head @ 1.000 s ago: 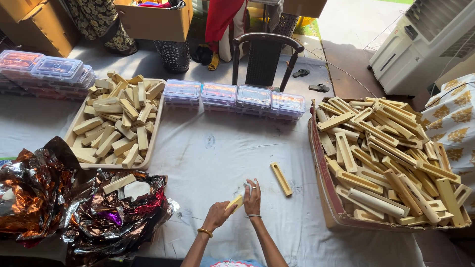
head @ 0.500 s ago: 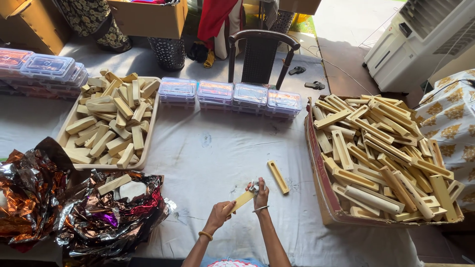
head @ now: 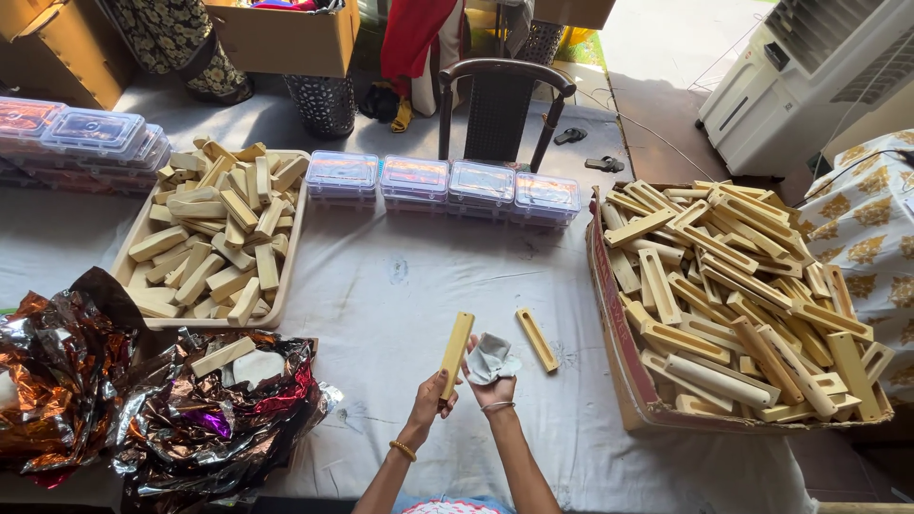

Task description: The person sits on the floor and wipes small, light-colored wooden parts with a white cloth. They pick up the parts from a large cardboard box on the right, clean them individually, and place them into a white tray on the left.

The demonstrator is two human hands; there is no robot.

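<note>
Here the left hand grips a long, flat, pale yellow wooden bar by its lower end, fingers wrapped round it so the bar stands nearly upright, tilted a little to the right. The right hand, wrist ringed by a thin bangle, is closed on a crumpled white cloth just beside that bar, palm turned up. Both forearms rise from the bottom edge over the white, faintly stained tablecloth. Right of the bar lies a second slotted wooden bar flat on the cloth, apart from the hands. Further right sits a cardboard box heaped with similar grooved bars. Up and left of the bar, a shallow tray holds shorter smooth blocks; left of it, crinkled metallic foil glints copper and purple.
</note>
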